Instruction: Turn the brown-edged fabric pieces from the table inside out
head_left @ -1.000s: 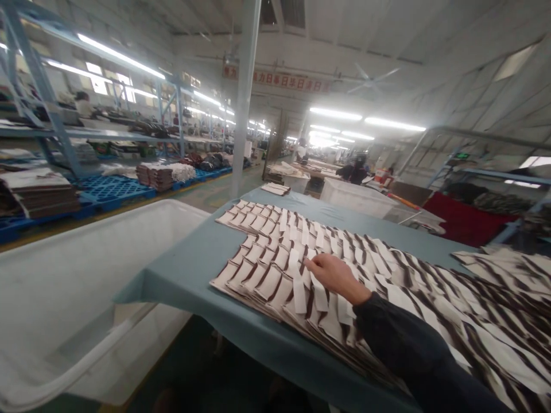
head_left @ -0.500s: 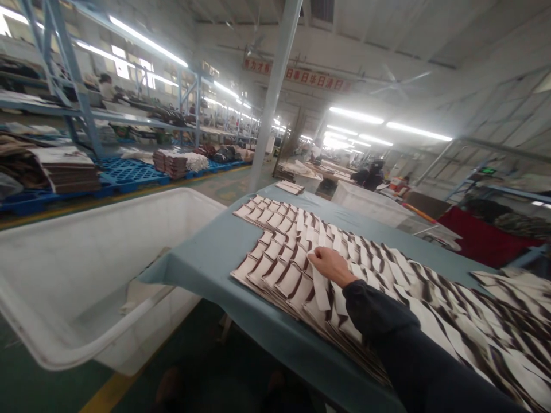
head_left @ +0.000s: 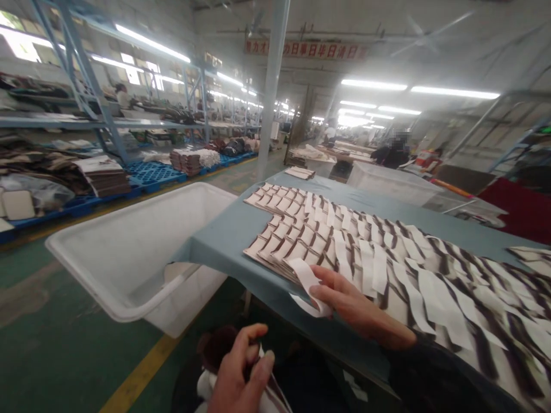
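My right hand pinches a white strip at the near edge of the table; the strip curls in a loop in front of the fingers. At the bottom of the view, my left hand has its fingers curled, with white and brown cloth at and under it. Whether the fingers grip that cloth cannot be made out. Overlapping cream pieces with dark brown edges lie in rows on the blue-green table cover. More white strips rest across the rows.
A large white bin stands left of the table, under a corner of the cover. Behind are a grey pole, another white bin and a person in dark clothes. Blue pallets with stacked cloth line the left.
My right hand has drawn back toward the table's near edge with a white strip. My left hand and the cloth by it have come into view. The camera view has shifted.
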`<state>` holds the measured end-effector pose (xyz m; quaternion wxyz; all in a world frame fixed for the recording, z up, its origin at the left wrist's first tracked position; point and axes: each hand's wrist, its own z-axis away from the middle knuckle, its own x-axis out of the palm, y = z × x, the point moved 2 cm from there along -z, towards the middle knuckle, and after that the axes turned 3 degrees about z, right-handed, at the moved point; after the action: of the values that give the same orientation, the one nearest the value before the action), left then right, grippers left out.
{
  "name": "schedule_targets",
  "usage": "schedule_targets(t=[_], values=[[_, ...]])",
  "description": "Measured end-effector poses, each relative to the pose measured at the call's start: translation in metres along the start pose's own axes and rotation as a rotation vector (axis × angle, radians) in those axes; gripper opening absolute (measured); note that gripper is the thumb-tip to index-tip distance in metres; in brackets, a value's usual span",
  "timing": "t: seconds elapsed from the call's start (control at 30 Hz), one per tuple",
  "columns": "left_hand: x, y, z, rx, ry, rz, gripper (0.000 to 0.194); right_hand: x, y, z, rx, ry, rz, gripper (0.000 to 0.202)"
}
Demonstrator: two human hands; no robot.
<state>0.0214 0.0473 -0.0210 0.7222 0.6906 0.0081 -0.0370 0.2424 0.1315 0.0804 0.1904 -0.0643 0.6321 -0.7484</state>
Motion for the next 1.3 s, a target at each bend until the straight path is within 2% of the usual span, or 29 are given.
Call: schedule_targets(t=[0.1, 0.23, 0.3, 0.43, 0.6, 0.67, 0.77, 0.83, 0.93, 1.07, 1.3], values=[[0.013, 0.008, -0.002, -0.052, -0.175, 0.136, 0.058, 0.027, 0.009, 0.029, 0.041, -0.159, -0.025, 0.034], [0.027, 0.01, 0.01, -0.104, -0.288, 0.341, 0.067, 0.048, 0.023, 0.059, 0.077, -0.312, 0.028, 0.029], [0.031, 0.008, 0.018, -0.143, -0.269, 0.361, 0.062, 0.052, 0.03, 0.068, 0.083, -0.349, 0.053, 0.025], [0.031, 0.007, 0.029, -0.152, -0.137, 0.284, 0.048, 0.053, 0.043, 0.078, 0.104, -0.366, 0.049, 0.018], [0.032, 0.01, 0.035, -0.182, -0.111, 0.27, 0.05, 0.051, 0.056, 0.084, 0.124, -0.384, 0.062, 0.016], [0.033, 0.013, 0.039, -0.214, -0.129, 0.294, 0.051, 0.049, 0.059, 0.085, 0.088, -0.36, 0.095, 0.02], [0.036, 0.019, 0.044, -0.225, -0.141, 0.262, 0.052, 0.048, 0.063, 0.085, -0.011, -0.228, 0.126, 0.028], [0.037, 0.024, 0.046, -0.223, -0.158, 0.202, 0.052, 0.05, 0.065, 0.084, -0.061, -0.127, 0.08, 0.031], [0.039, 0.029, 0.048, -0.228, -0.19, 0.111, 0.051, 0.057, 0.069, 0.082, -0.08, -0.049, -0.008, 0.03], [0.038, 0.032, 0.049, -0.197, -0.225, 0.01, 0.044, 0.065, 0.067, 0.079, -0.065, -0.004, -0.042, 0.03], [0.035, 0.036, 0.048, -0.184, -0.275, -0.017, 0.041, 0.073, 0.07, 0.079, 0.056, -0.033, -0.193, 0.039]])
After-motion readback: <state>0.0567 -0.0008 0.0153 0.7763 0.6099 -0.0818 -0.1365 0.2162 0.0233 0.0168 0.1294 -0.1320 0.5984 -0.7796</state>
